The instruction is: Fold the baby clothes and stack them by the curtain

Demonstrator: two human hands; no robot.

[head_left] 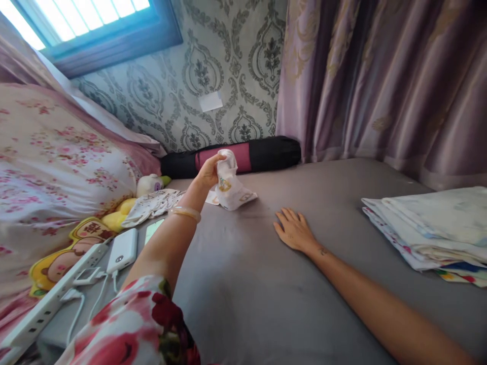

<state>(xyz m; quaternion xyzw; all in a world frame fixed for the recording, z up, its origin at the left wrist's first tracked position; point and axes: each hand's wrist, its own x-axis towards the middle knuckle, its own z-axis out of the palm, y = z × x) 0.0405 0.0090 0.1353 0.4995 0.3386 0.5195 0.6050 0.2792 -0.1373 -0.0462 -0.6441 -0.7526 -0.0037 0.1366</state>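
White printed cloth (pixel 230 190): pinched in left hand (pixel 209 171), lower end apparently on the grey sheet (pixel 243 263) (hard to tell). Right hand (pixel 294 230) flat on sheet, fingers slightly apart, holding nothing.

- The middle of the bed (pixel 236 284) is lying open for hands to pass.
- The folded stack (pixel 441 223) is blocking the right.
- The power strip (pixel 57 299) and power bank (pixel 122 249) are crowding the left.
- The black-and-pink roll (pixel 270 153) is barring the far edge.

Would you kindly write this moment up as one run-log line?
left hand: holding white cloth | right hand: palm down on grey sheet | right side: folded stack | far edge: black-and-pink roll
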